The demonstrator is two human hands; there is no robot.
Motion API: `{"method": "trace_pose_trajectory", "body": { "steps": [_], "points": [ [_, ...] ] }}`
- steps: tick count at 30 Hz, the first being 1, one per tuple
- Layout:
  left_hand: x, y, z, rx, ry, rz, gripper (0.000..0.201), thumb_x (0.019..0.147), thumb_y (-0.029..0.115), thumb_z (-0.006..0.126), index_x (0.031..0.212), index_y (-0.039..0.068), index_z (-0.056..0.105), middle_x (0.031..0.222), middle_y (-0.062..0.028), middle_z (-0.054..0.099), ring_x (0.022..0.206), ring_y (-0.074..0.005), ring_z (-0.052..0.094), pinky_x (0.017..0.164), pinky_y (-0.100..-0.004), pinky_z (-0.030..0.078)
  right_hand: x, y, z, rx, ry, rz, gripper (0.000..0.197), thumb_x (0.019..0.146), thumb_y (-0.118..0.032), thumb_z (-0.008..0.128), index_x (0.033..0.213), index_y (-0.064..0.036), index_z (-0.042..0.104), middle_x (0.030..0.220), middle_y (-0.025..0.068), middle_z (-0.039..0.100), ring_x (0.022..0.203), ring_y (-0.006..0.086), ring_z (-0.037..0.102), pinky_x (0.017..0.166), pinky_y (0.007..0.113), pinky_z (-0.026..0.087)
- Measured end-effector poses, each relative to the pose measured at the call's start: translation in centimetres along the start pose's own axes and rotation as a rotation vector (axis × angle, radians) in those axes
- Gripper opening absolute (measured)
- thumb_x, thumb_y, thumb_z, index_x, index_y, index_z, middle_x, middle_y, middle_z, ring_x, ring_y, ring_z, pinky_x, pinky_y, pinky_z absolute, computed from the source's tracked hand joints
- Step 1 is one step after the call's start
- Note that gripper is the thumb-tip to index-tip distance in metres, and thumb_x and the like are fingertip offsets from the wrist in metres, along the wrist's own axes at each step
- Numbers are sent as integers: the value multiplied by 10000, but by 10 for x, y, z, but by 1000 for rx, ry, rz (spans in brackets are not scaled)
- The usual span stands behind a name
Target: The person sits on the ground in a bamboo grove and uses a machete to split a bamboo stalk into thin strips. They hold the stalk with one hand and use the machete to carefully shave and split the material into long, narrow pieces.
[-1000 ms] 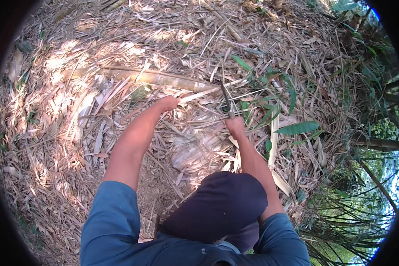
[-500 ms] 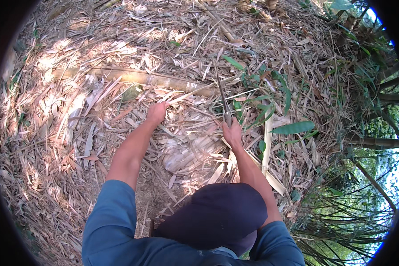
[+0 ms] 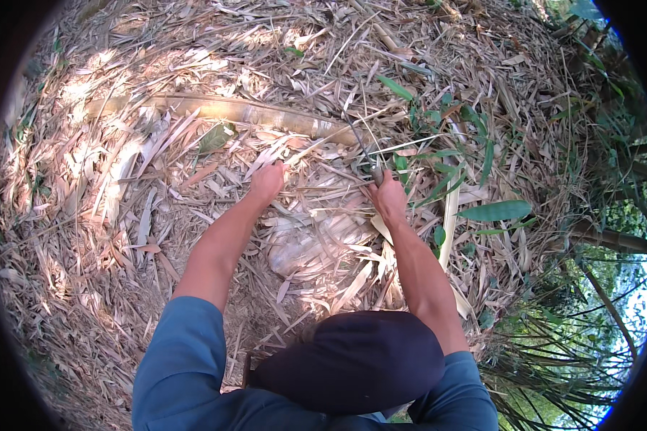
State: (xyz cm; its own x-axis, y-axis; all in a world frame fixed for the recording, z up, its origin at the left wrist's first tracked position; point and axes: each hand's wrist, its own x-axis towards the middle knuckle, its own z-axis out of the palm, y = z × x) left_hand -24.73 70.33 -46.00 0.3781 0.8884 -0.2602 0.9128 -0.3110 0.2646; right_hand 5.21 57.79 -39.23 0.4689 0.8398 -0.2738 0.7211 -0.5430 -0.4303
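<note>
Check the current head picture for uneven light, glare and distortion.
Head view: dappled sun whitens patches of dry tan leaf litter; bright glare shows through the green foliage at right; a black fisheye rim darkens the corners; the thin dark metal blade in the right hand blends into litter.

I have open room over the pale slab (image 3: 298,249) at centre, between the left hand (image 3: 267,183) at 10 o'clock and the right hand (image 3: 387,195) at 2. Toward 12, a thin strip (image 3: 315,149), then a bamboo pole (image 3: 219,108) bar my way, with a blade (image 3: 357,136) at 1; leaves (image 3: 494,210) crowd 3, a dark-clad knee (image 3: 359,359) blocks 6
</note>
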Motion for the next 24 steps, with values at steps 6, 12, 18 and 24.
{"method": "trace_pose_trajectory", "body": {
  "steps": [6,12,18,24],
  "points": [
    [-2,9,2,-10,11,18,364,1047,346,464,1019,29,640,845,-227,704,853,-428,687,761,-548,517,20,-19,-2,32,76,-156,354,834,-258,726,1048,5,626,904,300,691,858,457,685,760,536,543],
    [-10,14,-7,-18,-47,-15,414,1056,373,440,1032,7,633,867,-250,699,877,-448,677,783,-564,507,13,-154,-85,505,568,-960,327,732,-115,797,1008,-56,632,790,142,669,695,346,676,606,400,533],
    [-3,46,-9,-69,-123,127,444,1064,381,403,1035,5,638,914,-274,692,910,-454,671,810,-569,499,52,52,25,-146,-41,-34,278,917,-231,641,1133,-60,681,988,171,742,907,374,726,786,463,588],
    [-15,6,33,-143,-134,81,471,1051,407,384,999,14,638,931,-260,683,911,-459,647,806,-571,491,56,33,14,69,-106,121,300,821,-192,645,986,47,719,1032,310,699,993,439,692,857,483,568]
  ]
}}
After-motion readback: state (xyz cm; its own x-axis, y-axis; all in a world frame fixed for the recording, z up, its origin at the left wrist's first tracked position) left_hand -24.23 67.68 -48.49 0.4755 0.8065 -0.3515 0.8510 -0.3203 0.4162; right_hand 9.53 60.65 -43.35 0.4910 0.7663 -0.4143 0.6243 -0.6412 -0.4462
